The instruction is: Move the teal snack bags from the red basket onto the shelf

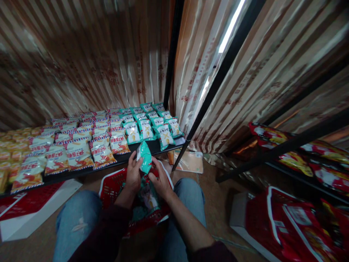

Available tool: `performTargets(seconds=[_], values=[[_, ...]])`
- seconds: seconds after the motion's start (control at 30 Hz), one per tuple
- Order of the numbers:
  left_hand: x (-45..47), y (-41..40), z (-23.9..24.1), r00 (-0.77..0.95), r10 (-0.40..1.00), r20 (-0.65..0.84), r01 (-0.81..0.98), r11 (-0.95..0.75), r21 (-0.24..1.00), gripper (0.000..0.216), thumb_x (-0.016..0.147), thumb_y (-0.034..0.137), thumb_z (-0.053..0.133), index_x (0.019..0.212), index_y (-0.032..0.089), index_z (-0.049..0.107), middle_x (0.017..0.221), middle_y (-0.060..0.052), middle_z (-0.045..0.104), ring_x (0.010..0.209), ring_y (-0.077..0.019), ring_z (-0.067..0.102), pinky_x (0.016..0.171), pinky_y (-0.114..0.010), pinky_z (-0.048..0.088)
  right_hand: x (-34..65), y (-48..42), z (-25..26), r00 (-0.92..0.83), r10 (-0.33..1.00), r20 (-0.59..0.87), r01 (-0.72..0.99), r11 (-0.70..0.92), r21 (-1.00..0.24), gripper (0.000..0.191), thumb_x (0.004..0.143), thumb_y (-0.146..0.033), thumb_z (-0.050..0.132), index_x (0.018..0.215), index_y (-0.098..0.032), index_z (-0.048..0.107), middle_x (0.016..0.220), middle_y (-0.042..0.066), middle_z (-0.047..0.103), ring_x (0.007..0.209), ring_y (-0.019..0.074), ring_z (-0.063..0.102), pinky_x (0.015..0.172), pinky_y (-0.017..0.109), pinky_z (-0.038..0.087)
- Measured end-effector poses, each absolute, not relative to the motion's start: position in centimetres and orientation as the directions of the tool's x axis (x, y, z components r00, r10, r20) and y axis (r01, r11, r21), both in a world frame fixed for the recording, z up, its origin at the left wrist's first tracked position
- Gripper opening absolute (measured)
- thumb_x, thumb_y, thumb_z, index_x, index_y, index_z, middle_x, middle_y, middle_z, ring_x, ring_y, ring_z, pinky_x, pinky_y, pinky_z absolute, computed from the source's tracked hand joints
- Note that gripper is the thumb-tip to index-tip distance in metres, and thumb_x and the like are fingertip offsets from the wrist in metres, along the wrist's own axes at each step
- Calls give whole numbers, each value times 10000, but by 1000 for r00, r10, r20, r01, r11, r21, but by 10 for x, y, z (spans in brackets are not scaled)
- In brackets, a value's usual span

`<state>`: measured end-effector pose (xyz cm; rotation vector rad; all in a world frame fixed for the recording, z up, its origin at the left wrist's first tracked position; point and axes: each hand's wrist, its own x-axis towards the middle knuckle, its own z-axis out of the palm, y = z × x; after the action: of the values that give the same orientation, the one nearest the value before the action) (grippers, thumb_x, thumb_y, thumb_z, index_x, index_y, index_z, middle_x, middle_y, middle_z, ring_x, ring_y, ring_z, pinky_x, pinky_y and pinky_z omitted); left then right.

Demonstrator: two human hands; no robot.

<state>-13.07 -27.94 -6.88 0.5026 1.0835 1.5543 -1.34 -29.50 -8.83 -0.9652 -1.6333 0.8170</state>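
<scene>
Left hand (pixel 133 174) pinching a green packet (pixel 145 157) by its left edge, thumb in front; right hand (pixel 161 180) at the packet's lower right, fingers curled, cannot tell whether it grips; packet is tilted, above the far part of a red basket (pixel 106 189) and just before the shelf (pixel 124 157) edge; basket sits between the person's knees (pixel 189 193), further green packets (pixel 148 198) inside it, partly hidden by the forearms; on the shelf, green packets (pixel 147 130) in rows at the right end, orange-and-white packets (pixel 77 154) to their left, yellow packets (pixel 19 140) at far left, these blurred; black post (pixel 214 91) at the shelf's right end; pleated curtain (pixel 81 69) behind; to the right, red packets (pixel 294 163) on a second rack, a second red basket (pixel 259 213) below it.
</scene>
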Motion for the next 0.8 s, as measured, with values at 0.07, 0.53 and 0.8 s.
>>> performTargets(seconds=[0.07,0.53,0.8], values=[[-129,-276,-70,-334,924,-188,-472,9,882,667,665,331,752,1262,246,468,1152,-69,625,976,-195,623,797,-276,496,-14,-294,-89,-138,891,433,213,454,-865,539,814,-416,533,1302,-195,471,1287,101,539,1193,250,508,977,383,459],[-128,-272,-80,-415,907,72,-175,-157,972,501,772,304,640,1256,253,517,1339,-81,491,1252,-239,455,1032,-338,384,-22,-266,-114,123,930,346,-9,350,-937,419,840,-319,550,1240,-207,491,1080,105,652,917,180,666,747,321,581],[-131,-254,-73,-413,881,232,103,-208,973,548,778,302,637,1303,251,488,1330,-88,473,1157,-213,513,1007,-319,395,-23,-245,-100,187,892,412,226,369,-902,229,887,-318,468,1039,-185,576,1029,87,656,984,192,617,881,357,501]])
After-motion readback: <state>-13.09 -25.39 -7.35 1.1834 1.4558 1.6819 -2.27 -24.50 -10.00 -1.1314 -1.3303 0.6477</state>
